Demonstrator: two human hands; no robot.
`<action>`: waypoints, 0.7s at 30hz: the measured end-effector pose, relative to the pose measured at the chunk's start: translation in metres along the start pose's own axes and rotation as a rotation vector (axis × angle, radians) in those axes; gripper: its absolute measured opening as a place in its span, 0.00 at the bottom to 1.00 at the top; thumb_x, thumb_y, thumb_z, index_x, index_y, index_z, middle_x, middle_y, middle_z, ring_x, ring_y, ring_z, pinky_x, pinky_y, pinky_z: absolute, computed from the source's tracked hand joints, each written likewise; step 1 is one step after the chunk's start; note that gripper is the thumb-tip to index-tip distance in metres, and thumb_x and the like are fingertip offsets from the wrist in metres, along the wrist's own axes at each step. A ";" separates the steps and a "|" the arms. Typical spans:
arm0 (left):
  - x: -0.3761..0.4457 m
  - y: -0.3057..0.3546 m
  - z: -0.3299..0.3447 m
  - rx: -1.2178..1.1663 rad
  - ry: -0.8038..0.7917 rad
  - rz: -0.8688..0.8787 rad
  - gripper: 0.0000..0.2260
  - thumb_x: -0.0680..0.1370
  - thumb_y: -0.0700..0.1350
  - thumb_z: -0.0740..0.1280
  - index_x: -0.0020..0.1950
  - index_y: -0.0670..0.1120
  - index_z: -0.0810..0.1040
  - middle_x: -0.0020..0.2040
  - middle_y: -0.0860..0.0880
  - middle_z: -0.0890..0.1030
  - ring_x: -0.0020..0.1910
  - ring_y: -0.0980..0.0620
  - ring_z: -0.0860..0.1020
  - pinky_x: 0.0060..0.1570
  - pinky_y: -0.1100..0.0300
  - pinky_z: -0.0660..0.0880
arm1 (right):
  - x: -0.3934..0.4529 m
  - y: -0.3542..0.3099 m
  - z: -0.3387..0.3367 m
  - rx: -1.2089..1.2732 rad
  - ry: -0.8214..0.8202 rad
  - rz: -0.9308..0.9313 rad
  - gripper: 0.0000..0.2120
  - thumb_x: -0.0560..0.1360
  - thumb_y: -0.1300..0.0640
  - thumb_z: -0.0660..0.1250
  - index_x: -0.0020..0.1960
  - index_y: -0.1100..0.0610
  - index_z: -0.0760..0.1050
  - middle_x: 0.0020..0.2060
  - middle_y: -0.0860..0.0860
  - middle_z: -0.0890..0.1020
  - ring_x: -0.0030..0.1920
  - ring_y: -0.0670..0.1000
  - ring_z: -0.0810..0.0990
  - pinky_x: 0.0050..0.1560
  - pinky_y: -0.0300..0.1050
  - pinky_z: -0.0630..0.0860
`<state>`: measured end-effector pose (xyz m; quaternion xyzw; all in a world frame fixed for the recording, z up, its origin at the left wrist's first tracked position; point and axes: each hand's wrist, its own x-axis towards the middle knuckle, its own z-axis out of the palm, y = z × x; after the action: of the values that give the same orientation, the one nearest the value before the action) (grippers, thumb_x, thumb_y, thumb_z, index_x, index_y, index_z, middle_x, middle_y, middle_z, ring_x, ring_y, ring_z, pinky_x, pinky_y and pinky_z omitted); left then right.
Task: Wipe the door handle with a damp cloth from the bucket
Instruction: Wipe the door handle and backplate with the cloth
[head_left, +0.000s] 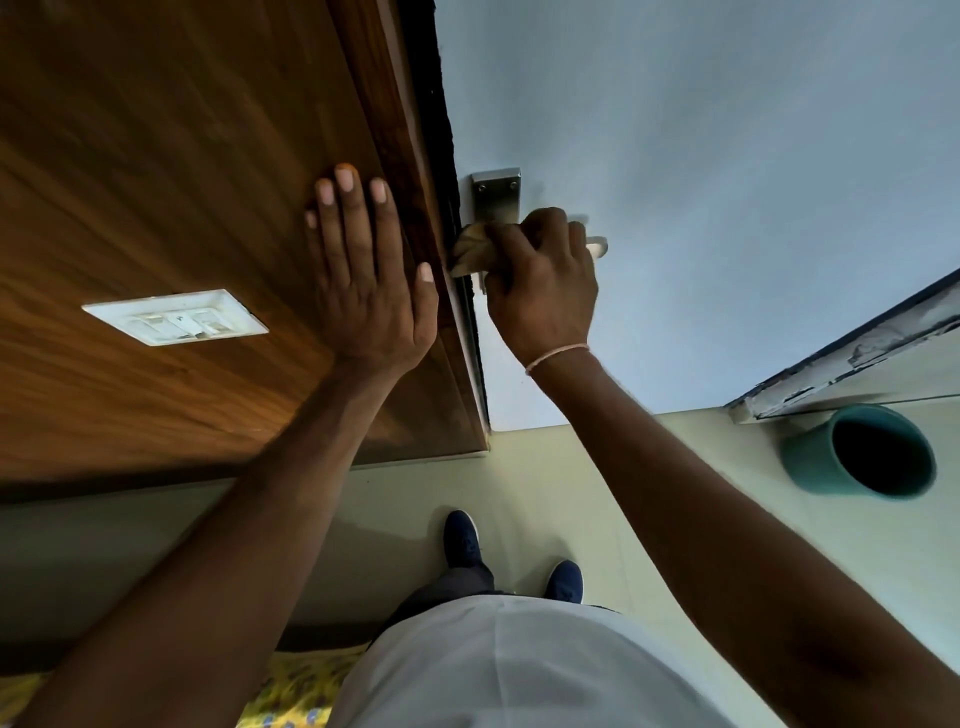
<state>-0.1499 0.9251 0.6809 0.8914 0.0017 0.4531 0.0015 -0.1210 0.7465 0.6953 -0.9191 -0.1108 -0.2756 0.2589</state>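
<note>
A metal lever door handle (597, 247) with a rectangular backplate (496, 195) is fixed to the pale blue door (701, 156). My right hand (543, 291) is closed around a tan cloth (467, 252) and presses it onto the lever near the backplate; only the lever's tip shows past my fingers. My left hand (369, 275) lies flat, fingers spread, on the brown wooden panel (182, 156) beside the door edge. A teal bucket (815, 460) stands on the floor at the right.
A white switch plate (176, 317) sits on the wooden panel at the left. My two dark blue shoes (465, 538) stand on the pale floor below the door. A worn white frame edge (852, 358) runs behind the bucket. Yellow patterned fabric (296, 686) shows at the bottom.
</note>
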 end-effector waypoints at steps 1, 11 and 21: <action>0.000 0.000 0.000 0.001 -0.002 0.000 0.32 0.84 0.50 0.60 0.83 0.34 0.62 0.81 0.29 0.67 0.82 0.30 0.62 0.83 0.35 0.60 | 0.002 0.004 0.002 -0.028 -0.012 -0.008 0.15 0.76 0.52 0.67 0.60 0.50 0.84 0.52 0.55 0.80 0.51 0.59 0.78 0.42 0.53 0.79; 0.001 0.008 -0.005 -0.017 -0.011 -0.025 0.31 0.84 0.50 0.56 0.84 0.34 0.60 0.82 0.30 0.65 0.83 0.29 0.63 0.84 0.34 0.59 | 0.009 0.080 -0.018 0.020 0.039 0.491 0.10 0.76 0.49 0.68 0.54 0.47 0.84 0.56 0.50 0.80 0.54 0.57 0.81 0.41 0.44 0.70; 0.002 0.015 -0.017 -0.054 -0.079 -0.044 0.32 0.84 0.49 0.59 0.84 0.33 0.58 0.84 0.30 0.61 0.85 0.29 0.59 0.85 0.34 0.56 | -0.012 0.046 -0.014 1.330 -0.124 1.353 0.16 0.78 0.67 0.70 0.66 0.62 0.80 0.53 0.60 0.89 0.53 0.60 0.90 0.42 0.48 0.86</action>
<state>-0.1627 0.9102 0.6926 0.9080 0.0088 0.4174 0.0357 -0.1211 0.6997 0.6795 -0.4653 0.2973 0.1018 0.8275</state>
